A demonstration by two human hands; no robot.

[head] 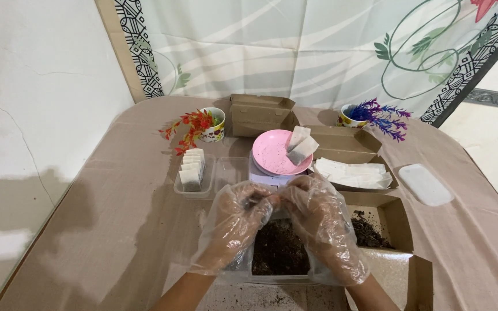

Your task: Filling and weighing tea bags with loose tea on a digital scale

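Plastic-gloved hands meet over the clear tub of dark loose tea [278,250], which sits at the near table edge. Left hand [234,222] and right hand [321,222] are pressed fingertip to fingertip, both pinching something small and dark between them; a pinch of the tea or a sachet, cannot tell which. Done so far, judging by layout: a row of filled sachets [192,167] stands in the clear tray [194,190] left of and behind the tub, tray roughly full on that side, its neighbouring compartment bare. Directly behind the tub, pink plate [275,155] sits on a small scale with two sachets [301,145] on it, looks like a weigh step in progress. Left to do: a stack of flat white empty sachets [353,173] in the cardboard box [347,141] right of and behind the tub, plus plenty of tea in the tub and in the brown box [384,222] just right of it. Estimate: early to mid batch.
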